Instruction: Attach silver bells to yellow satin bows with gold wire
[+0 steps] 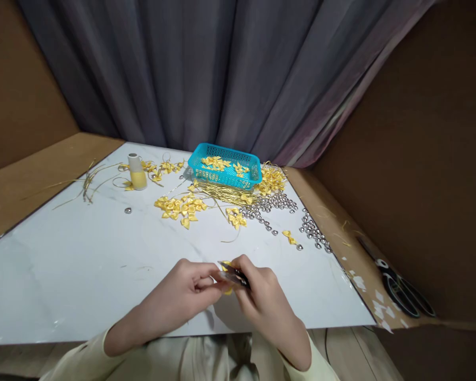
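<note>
Close to the table's front edge, my left hand (192, 286) is closed in a pinch at a small yellow ribbon flower (227, 291), mostly hidden by fingers and blades. Held in my right hand (262, 288) is a pair of small dark snips (238, 278). Their two pointed blades are apart and reach across the flower to my left fingertips. Whether the blades touch the ribbon I cannot tell. Ahead of my hands lies a pile of yellow ribbon flowers (182, 205). Shiny silver beads (277, 202) are scattered to the right.
A turquoise basket (225, 180) holding yellow flowers stands at the back, with gold wire strands (226, 193) before it. A yellow-and-grey bottle (137, 172) is back left. Black scissors (400, 288) and white scraps (378, 304) lie on the right cardboard. A grey curtain (182, 69) hangs behind.
</note>
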The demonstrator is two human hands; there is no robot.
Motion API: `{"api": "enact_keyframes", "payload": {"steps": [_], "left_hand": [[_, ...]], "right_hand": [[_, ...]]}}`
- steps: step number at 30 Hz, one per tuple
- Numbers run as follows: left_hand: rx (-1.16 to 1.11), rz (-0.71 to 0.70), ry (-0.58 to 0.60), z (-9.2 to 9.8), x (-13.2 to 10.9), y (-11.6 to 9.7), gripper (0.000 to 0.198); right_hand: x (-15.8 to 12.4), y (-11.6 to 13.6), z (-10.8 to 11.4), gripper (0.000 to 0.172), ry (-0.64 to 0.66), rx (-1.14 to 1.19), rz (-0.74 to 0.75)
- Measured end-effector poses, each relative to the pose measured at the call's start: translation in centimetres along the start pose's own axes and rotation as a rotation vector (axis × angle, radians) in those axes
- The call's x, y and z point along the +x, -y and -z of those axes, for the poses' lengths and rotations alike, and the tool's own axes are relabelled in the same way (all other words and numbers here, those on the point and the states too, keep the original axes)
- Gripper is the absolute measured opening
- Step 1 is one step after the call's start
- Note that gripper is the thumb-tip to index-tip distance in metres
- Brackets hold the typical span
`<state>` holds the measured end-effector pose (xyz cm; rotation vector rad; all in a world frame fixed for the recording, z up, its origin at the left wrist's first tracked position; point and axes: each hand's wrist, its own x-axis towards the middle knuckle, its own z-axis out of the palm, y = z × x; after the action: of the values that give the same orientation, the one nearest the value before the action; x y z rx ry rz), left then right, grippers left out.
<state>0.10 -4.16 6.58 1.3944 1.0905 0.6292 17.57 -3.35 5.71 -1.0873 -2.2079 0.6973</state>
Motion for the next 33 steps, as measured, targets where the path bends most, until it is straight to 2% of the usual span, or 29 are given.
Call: {"api": "enact_keyframes", "payload": {"steps": [7,11,15,20,24,26,29,33], "left_hand": [[0.023,0.012,0.026,0.0,0.3,0.5,0.023],[0.059,0.033,0.016,0.0,0.2,0.4,0.027],[0.010,0.076,0.034,0.2,0.0,0.3,0.028],[-0.274,0.184,0.131,0.8,0.1,0.0,0.032],[-0.573,0.279,0.216,1.3,0.4,-0.1,0.035],[-0.661,0.317,0.255,1.3,0.5,0.0,0.037],[-0.669,0.289,0.281,1.2,0.6,0.4,0.040],[-0.437,0.095,0.096,0.7,0.3,0.6,0.050]], "right_hand": [[0.6,-0.6,-0.2,0.017,0.060,0.099,0.068],[0.8,-0.7,-0.4,0.016,-0.007,0.170,0.044],[0.6,-1.2,-0.2,0.018,-0.107,0.232,-0.049],[0.0,-1.8,0.3,0.021,-0.176,0.512,-0.198],[0.0,-0.9,0.4,0.032,-0.079,0.678,-0.249],[0.2,-0.3,0.2,0.028,-0.046,0.681,-0.249],[0.5,0.2,-0.1,0.026,-0.075,0.675,-0.278],[0.4,0.2,-0.2,0.029,-0.122,0.687,-0.340]]}}
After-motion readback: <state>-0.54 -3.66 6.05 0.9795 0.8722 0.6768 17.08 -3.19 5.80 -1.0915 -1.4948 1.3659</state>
